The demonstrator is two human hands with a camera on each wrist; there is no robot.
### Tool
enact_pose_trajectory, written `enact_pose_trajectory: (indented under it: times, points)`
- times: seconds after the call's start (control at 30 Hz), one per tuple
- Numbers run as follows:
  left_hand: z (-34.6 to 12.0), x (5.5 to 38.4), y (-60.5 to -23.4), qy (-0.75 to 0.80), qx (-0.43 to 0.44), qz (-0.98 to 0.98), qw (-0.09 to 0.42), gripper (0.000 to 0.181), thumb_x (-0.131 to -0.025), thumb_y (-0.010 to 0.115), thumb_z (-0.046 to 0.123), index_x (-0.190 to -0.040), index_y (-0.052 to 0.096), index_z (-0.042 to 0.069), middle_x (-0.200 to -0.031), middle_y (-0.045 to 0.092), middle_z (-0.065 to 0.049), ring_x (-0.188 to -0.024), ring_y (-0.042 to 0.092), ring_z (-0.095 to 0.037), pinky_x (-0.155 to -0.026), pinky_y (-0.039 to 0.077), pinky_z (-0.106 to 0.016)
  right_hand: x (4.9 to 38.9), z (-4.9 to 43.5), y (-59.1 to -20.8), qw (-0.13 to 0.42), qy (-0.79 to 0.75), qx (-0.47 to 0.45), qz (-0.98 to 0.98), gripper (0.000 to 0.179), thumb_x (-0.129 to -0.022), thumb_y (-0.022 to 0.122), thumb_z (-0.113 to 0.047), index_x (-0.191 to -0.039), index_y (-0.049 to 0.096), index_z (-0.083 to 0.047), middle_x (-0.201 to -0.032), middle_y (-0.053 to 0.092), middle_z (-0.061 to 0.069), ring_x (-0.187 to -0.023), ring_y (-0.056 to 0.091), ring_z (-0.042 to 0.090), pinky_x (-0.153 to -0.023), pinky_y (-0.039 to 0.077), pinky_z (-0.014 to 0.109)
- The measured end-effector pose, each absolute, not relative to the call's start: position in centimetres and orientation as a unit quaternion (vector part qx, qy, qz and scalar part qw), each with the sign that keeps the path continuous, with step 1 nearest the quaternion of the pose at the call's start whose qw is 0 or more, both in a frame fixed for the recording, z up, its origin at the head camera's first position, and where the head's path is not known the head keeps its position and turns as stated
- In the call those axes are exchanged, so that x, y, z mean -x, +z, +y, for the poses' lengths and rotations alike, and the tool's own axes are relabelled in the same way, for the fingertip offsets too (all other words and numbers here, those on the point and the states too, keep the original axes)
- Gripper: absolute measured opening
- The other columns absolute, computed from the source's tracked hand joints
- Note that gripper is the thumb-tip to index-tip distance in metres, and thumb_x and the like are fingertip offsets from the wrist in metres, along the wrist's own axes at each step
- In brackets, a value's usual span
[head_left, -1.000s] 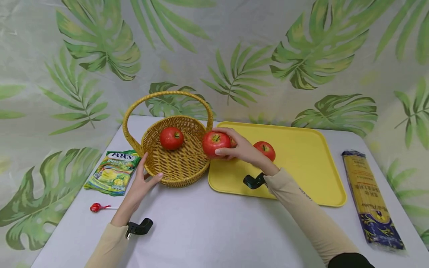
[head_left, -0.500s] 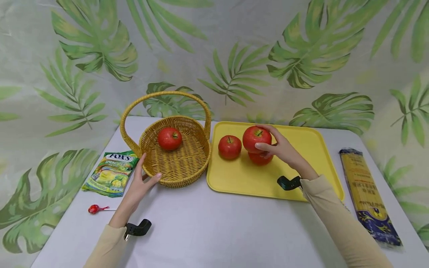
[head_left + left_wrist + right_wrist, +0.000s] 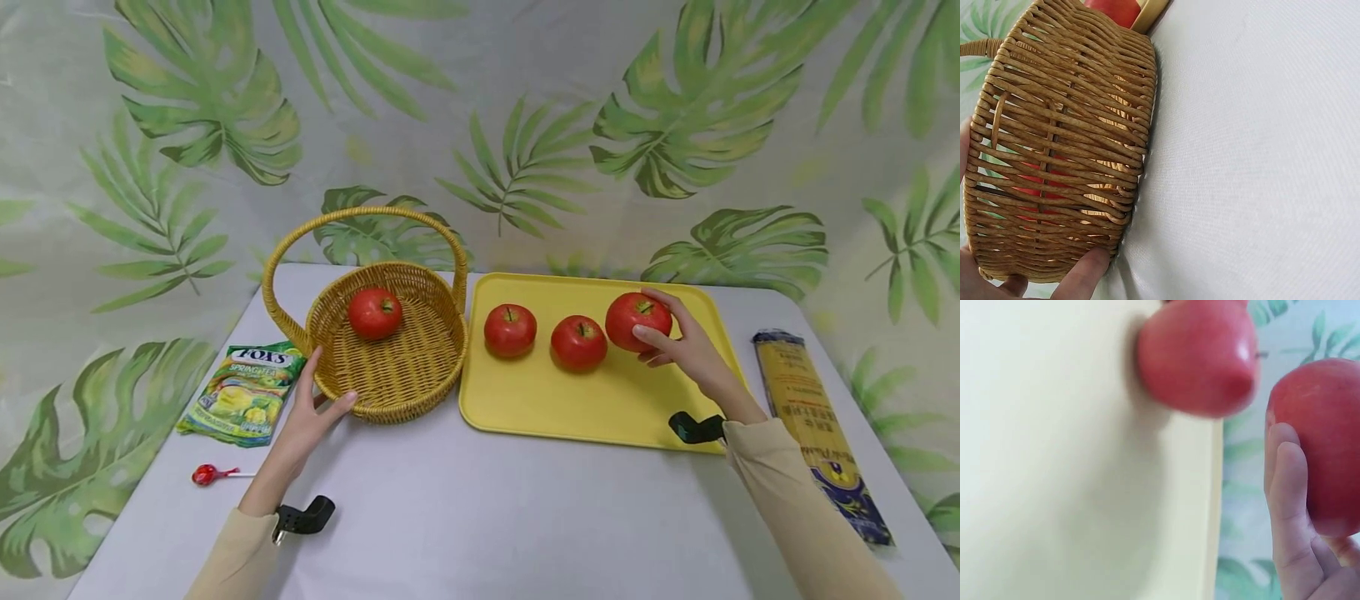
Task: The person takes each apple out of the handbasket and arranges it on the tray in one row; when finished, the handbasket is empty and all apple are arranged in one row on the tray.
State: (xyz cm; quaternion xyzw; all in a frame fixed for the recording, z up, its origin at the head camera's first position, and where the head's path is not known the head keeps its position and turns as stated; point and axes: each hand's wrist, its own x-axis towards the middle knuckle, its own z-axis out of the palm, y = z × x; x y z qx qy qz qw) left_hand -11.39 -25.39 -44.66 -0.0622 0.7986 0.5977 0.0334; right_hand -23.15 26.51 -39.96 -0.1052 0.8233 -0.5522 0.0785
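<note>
Yellow tray [image 3: 525,408] beneath right fingers [image 3: 1289,481] curled round apple [image 3: 626,322]; left fingers [image 3: 1085,276] spread against basket [image 3: 408,408].

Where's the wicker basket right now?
Head view, left of centre: the wicker basket stands on the table between the candy bag and the yellow tray, the left hand touching its near left side.

So the woven basket [image 3: 1063,144] is basically the whole left half here, tipped on its side from this angle, with loads of gaps in the weave and something red [image 3: 1050,186] peeking through. Fingers [image 3: 1086,274] are up against it at the lower left. White tabletop [image 3: 1254,150] on the right, a smooth red thing [image 3: 1113,9] up top next to a yellowish edge [image 3: 1151,15].
</note>
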Motion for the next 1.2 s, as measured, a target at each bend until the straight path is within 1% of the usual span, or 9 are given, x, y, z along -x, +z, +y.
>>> enact_pose_trajectory:
  times: [0.13, 0.2, 0.4, 0.6, 0.73, 0.9, 1.2]
  points:
    - [-25.5, 11.4, -44.8, 0.6, 0.06, 0.797, 0.035, 0.089, -0.095, 0.061, 0.026, -0.153, -0.007, 0.036, -0.156, -0.019, -0.008, -0.136, 0.008, -0.051, -0.102, 0.021, -0.067, 23.0, 28.0, -41.0, 0.069, -0.543, 0.082, 0.833, 0.066, -0.097, 0.057, -0.027, -0.152, 0.022, -0.018, -0.141, 0.032, 0.027, -0.072, 0.068, 0.027, -0.061, 0.055, 0.03]
    - [-25.5, 11.4, -44.8, 0.601, 0.059, 0.797, 0.036, 0.089, -0.095, 0.061, 0.026, -0.153, -0.007, 0.036, -0.156, -0.019, -0.009, -0.136, 0.008, -0.051, -0.102, 0.021, -0.067, 22.9, 28.7, -41.5, 0.069, -0.538, 0.071, 0.837, 0.067, -0.097, 0.058, -0.027, -0.152, 0.022, -0.016, -0.141, 0.032, 0.027, -0.069, 0.067, 0.026, -0.059, 0.055, 0.033]
    - [-25.5, 11.4, -44.7, 0.601, 0.059, 0.796, 0.035, 0.09, -0.095, 0.06, 0.026, -0.152, -0.007, 0.036, -0.156, -0.018, -0.009, -0.136, 0.008, -0.051, -0.103, 0.021, -0.067, 22.7, 29.6, -42.9, 0.107, -0.54, 0.044, 0.833, 0.071, -0.097, 0.058, -0.027, -0.152, 0.017, -0.011, -0.144, 0.024, 0.027, -0.069, 0.064, 0.027, -0.065, 0.056, 0.034]
    - [-25.4, 11.3, -44.7, 0.6, 0.057, 0.797, 0.033, 0.089, -0.095, 0.06, 0.026, -0.153, -0.007, 0.036, -0.156, -0.017, -0.009, -0.136, 0.009, -0.051, -0.103, 0.022, -0.066, 22.8, 29.8, -44.2, 0.127, -0.57, 0.058, 0.81, 0.07, -0.097, 0.057, -0.018, -0.151, 0.014, -0.007, -0.146, 0.016, 0.026, -0.071, 0.067, 0.029, -0.066, 0.057, 0.034]
    - [-25.4, 11.3, -44.7, 0.601, 0.055, 0.797, 0.032, 0.089, -0.095, 0.06, 0.025, -0.153, -0.007, 0.036, -0.156, -0.017, -0.009, -0.136, 0.009, -0.051, -0.103, 0.021, -0.066, 22.7, 29.8, -44.2, 0.131, -0.568, 0.063, 0.81, 0.07, -0.097, 0.058, -0.019, -0.15, 0.014, -0.007, -0.145, 0.016, 0.026, -0.073, 0.067, 0.031, -0.067, 0.057, 0.034]
    - [-25.4, 11.3, -44.7, 0.6, 0.056, 0.797, 0.034, 0.089, -0.095, 0.06, 0.026, -0.152, -0.007, 0.036, -0.156, -0.018, -0.008, -0.136, 0.009, -0.051, -0.102, 0.022, -0.067, 22.7, 29.9, -43.9, 0.148, -0.561, 0.065, 0.812, 0.072, -0.097, 0.059, -0.022, -0.15, 0.013, -0.008, -0.145, 0.017, 0.027, -0.08, 0.067, 0.033, -0.072, 0.056, 0.034]
    - [-25.4, 11.5, -44.8, 0.603, 0.062, 0.795, 0.034, 0.089, -0.095, 0.06, 0.026, -0.153, -0.007, 0.036, -0.156, -0.018, -0.007, -0.137, 0.009, -0.05, -0.103, 0.021, -0.065, 22.9, 30.1, -43.4, 0.195, -0.583, 0.098, 0.782, 0.071, -0.098, 0.056, -0.011, -0.148, 0.006, -0.01, -0.147, 0.008, 0.027, -0.089, 0.066, 0.039, -0.079, 0.053, 0.043]
